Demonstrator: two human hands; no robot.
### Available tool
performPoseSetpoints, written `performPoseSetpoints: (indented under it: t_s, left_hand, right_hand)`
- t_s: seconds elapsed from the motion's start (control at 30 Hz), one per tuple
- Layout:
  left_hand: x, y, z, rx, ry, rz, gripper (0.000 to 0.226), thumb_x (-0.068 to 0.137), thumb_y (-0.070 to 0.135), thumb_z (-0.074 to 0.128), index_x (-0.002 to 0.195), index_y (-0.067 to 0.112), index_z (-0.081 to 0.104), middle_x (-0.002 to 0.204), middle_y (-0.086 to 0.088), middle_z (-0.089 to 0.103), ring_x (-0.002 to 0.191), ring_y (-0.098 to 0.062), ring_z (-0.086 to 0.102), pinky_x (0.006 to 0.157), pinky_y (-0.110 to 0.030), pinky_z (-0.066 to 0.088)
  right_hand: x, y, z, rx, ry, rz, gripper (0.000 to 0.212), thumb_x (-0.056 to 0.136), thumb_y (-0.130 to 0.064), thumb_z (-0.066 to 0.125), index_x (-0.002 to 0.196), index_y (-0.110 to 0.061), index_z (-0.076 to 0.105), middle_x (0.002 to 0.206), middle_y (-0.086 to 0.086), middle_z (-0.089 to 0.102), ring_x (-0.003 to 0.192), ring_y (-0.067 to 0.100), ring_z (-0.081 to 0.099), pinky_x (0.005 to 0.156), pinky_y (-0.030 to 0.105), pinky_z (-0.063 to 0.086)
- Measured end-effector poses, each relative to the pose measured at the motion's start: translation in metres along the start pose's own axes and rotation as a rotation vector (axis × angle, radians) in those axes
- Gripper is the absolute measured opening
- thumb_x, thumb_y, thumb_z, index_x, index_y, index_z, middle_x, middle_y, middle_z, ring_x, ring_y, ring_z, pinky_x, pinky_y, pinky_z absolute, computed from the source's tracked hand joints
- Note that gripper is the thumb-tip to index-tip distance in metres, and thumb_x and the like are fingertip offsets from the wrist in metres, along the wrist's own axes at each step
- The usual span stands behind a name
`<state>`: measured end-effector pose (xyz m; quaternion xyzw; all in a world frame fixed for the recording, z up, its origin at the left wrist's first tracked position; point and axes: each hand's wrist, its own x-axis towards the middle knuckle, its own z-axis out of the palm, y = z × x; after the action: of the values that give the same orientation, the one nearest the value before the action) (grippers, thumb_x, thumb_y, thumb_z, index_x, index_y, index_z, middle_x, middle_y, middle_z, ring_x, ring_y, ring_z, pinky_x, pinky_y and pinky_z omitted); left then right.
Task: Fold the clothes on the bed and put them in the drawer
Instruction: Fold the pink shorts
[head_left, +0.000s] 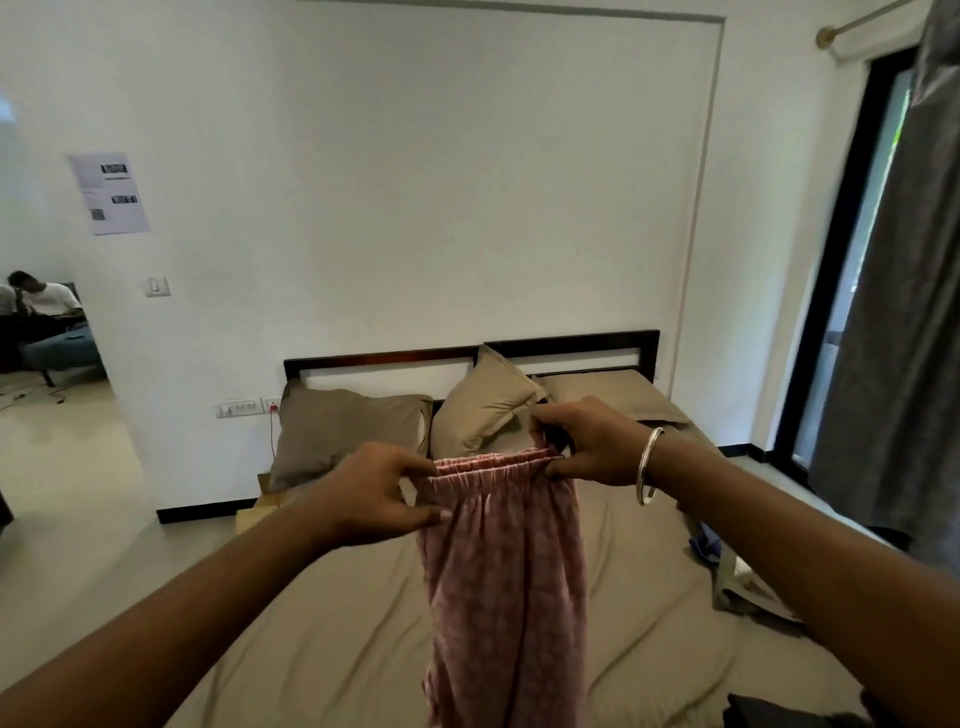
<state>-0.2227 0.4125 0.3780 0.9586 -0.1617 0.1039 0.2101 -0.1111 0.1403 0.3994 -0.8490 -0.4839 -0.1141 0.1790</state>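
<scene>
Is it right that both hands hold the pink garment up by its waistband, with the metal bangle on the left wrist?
Not quite. In the head view the bangle is on the right wrist. The left hand and right hand do hold the pink garment by its waistband.

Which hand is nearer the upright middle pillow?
Right. The right hand sits just below and right of the upright pillow, overlapping its lower corner in view; the left hand is lower, to its left.
</scene>
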Motion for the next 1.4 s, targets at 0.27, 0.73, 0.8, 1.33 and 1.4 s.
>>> performPoseSetpoints:
  t_s: [0.27,0.73,0.8,1.33,1.4]
  left_hand:
    - [0.016,0.017,0.002,0.159,0.384,-0.024,0.017,0.087,0.005,0.062,0.097,0.015,0.072,0.084,-0.003,0.067,0.071,-0.014,0.054,0.061,-0.026,0.039]
    - [0.014,-0.010,-0.012,-0.797,-0.289,-0.464,0.022,0.095,0.003,0.050,0.102,0.008,0.070,0.094,-0.015,0.067,0.075,-0.025,0.064,0.061,-0.037,0.056]
    - [0.026,-0.016,-0.002,-0.498,-0.234,-0.522,0.019,0.097,0.007,0.054,0.096,0.018,0.069,0.085,-0.003,0.069,0.068,-0.015,0.065,0.057,-0.031,0.055]
    - [0.051,-0.012,0.057,-0.184,0.482,-0.195,0.024,0.099,0.002,0.047,0.109,0.020,0.059,0.089,0.012,0.056,0.080,0.004,0.053,0.070,-0.004,0.040]
    - [0.033,-0.012,0.073,-0.244,0.443,-0.148,0.023,0.098,-0.001,0.045,0.109,0.015,0.057,0.088,0.014,0.054,0.076,0.009,0.051,0.071,-0.004,0.041]
  right_hand:
    - [0.011,-0.007,0.018,0.016,-0.013,0.108,0.019,0.100,-0.023,0.053,0.101,-0.009,0.065,0.093,0.009,0.067,0.085,0.024,0.059,0.072,0.033,0.043]
    - [0.012,0.020,0.034,1.023,-0.423,0.384,0.046,0.095,-0.025,0.059,0.125,0.010,0.055,0.107,0.016,0.063,0.095,0.026,0.063,0.087,0.042,0.052]
    - [0.018,0.022,0.044,0.753,-0.381,0.431,0.034,0.099,-0.029,0.055,0.120,-0.003,0.061,0.104,0.009,0.065,0.096,0.024,0.064,0.078,0.038,0.057]
    - [0.037,0.038,0.079,0.342,0.306,0.353,0.021,0.098,-0.027,0.058,0.101,-0.007,0.057,0.086,0.008,0.065,0.079,0.023,0.058,0.073,0.041,0.049]
    - [0.017,0.032,0.088,0.349,0.295,0.313,0.023,0.096,-0.034,0.058,0.094,-0.011,0.056,0.076,0.006,0.062,0.068,0.021,0.055,0.063,0.037,0.045]
